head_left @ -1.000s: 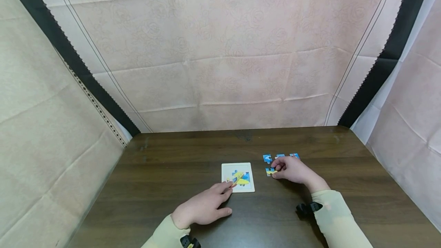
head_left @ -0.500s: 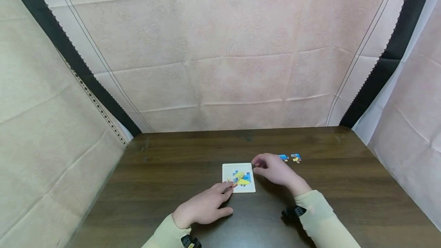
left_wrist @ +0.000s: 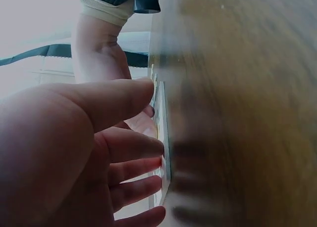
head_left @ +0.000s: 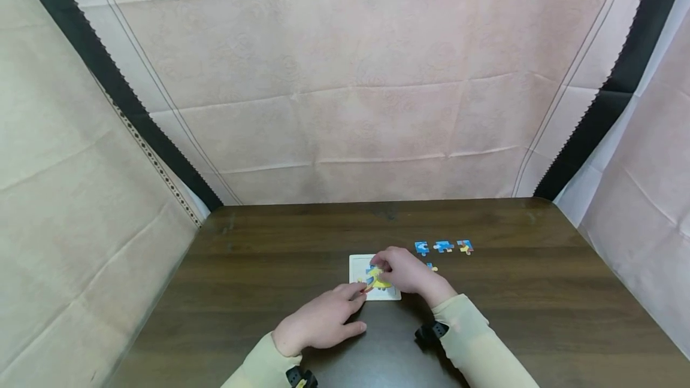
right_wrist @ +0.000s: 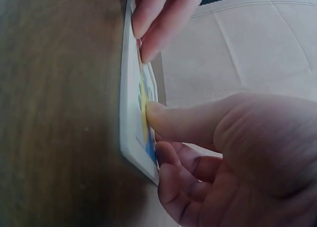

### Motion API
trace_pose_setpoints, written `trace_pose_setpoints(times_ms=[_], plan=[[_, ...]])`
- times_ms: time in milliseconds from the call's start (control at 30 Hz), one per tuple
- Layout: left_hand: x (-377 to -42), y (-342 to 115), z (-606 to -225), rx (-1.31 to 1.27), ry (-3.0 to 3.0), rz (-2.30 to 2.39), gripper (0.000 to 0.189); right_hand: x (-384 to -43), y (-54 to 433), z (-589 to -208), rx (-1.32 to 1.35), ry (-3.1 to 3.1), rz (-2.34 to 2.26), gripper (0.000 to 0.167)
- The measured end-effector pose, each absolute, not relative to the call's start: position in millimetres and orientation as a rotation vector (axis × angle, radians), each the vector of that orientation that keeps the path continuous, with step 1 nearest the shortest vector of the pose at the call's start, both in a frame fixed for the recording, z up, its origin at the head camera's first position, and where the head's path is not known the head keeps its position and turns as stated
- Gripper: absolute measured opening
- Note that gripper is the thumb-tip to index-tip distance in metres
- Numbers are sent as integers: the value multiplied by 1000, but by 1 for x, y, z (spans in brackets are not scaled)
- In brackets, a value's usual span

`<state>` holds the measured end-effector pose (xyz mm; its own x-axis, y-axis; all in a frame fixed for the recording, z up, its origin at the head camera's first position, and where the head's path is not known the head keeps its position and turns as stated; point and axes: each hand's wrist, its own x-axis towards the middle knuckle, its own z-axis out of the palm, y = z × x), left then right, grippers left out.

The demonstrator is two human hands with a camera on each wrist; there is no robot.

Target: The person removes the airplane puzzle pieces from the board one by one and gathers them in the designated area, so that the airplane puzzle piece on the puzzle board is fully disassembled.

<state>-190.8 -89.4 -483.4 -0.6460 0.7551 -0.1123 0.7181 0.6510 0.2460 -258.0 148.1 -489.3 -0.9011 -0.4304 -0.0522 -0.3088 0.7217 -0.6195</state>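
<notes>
A small white-framed jigsaw board (head_left: 360, 261) with a yellow and blue picture lies mid-table. My left hand (head_left: 321, 320) rests at its near left corner, fingers nearly straight, fingertips on the board. Over the right half of the board is my right hand (head_left: 409, 274), thumb and fingers bent together around a puzzle piece at the picture, mostly hidden by the hand. In the right wrist view, the right thumb (right_wrist: 161, 119) touches the yellow part, and the other fingers curl at the blue edge (right_wrist: 150, 148).
Right of the board, loose blue puzzle pieces (head_left: 444, 246) lie in a short row. Another piece (head_left: 432, 267), partly hidden by the right hand, sits below them. The brown wooden table (head_left: 259, 256) meets pale cloth walls (head_left: 345, 106) at the back and sides.
From the loose pieces, my right hand has moved left onto the board, its fingers bent together. The left hand stays at the board's corner.
</notes>
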Motion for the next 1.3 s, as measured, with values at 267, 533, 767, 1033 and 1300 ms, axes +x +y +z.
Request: trace_pose_setpoints(times_ms=[267, 533, 767, 1033, 1300], plan=[[-186, -80, -479, 1286, 2693, 210, 59, -259, 146, -492, -575, 2742, -916, 26], [-185, -66, -483, 1345, 2700, 165, 62, -260, 148, -495, -571, 2734, -938, 25], [-184, -62, -487, 1279, 2678, 211, 65, -262, 148, -497, -579, 2733, -935, 24], [-186, -64, -488, 1279, 2676, 227, 63, -263, 148, -497, -583, 2749, -935, 19], [-185, -64, -490, 1244, 2630, 240, 68, -263, 148, -498, -551, 2764, -950, 18]])
